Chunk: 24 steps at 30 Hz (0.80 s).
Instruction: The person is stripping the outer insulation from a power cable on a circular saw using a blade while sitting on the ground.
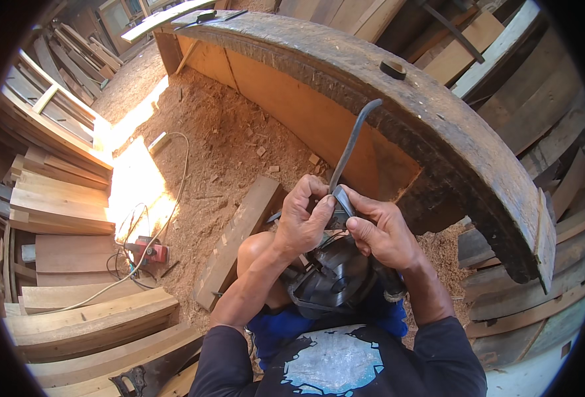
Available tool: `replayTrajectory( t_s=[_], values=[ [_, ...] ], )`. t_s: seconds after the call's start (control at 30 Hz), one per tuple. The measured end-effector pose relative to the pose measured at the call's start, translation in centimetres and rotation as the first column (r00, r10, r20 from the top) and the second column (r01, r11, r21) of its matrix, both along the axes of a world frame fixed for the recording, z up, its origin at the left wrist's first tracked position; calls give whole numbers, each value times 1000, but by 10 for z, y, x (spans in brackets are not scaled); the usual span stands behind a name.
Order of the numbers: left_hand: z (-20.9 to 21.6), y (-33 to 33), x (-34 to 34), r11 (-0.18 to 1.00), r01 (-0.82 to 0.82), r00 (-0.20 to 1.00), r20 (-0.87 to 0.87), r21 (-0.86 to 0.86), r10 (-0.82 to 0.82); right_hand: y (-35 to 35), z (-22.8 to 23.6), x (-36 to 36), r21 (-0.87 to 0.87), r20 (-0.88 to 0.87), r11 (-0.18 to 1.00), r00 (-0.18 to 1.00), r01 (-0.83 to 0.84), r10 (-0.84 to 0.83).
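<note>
My left hand (302, 215) pinches a dark grey, cord-like length (355, 139) whose free end curves up and to the right, toward the bench edge. Close against it, my right hand (382, 228) grips a flat black strip (343, 200) between thumb and fingers. Whether strip and cord are one piece, I cannot tell. Below both hands, a dark power tool (335, 274) with a rounded metal base rests in my lap, its black side handle (392, 284) under my right wrist. My hands partly hide the tool.
A worn wooden bench (438, 112) curves across the front, with a black ring (393, 69) like a tape roll on top. A timber beam (239, 238) lies left of my knee. Stacked boards (94, 317), a handsaw (140, 380) and a red corded tool (150, 250) are further left.
</note>
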<state>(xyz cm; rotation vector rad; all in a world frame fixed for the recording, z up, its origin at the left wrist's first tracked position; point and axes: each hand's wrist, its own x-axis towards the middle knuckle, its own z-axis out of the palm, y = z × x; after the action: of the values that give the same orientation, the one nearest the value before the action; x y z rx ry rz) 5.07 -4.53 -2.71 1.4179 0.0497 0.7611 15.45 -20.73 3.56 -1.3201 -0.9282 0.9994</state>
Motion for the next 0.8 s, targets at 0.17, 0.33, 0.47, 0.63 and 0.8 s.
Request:
replayTrajectory(
  t_s=[0.17, 0.33, 0.47, 0.63, 0.8],
  values=[
    [-2, 3, 2, 1000, -4, 1000, -20, -15, 4, -1, 2, -2, -5, -29, 1000, 1000, -7, 7],
    [-1, 2, 3, 998, -32, 999, -15, -48, 31, 0, 6, -6, -36, 119, 999, 992, 36, -31],
    [2, -1, 3, 996, -91, 995, -35, 21, 92, 0, 8, -7, -48, 124, 998, 992, 42, -36],
    [-2, 4, 2, 918, -199, 978, 4, 343, 211, -2, 8, -8, -94, 83, 995, 996, 46, -38],
    [4, -2, 2, 936, -245, 960, -75, 252, 271, -1, 3, -10, -30, 220, 995, 971, 99, -90]
  ],
)
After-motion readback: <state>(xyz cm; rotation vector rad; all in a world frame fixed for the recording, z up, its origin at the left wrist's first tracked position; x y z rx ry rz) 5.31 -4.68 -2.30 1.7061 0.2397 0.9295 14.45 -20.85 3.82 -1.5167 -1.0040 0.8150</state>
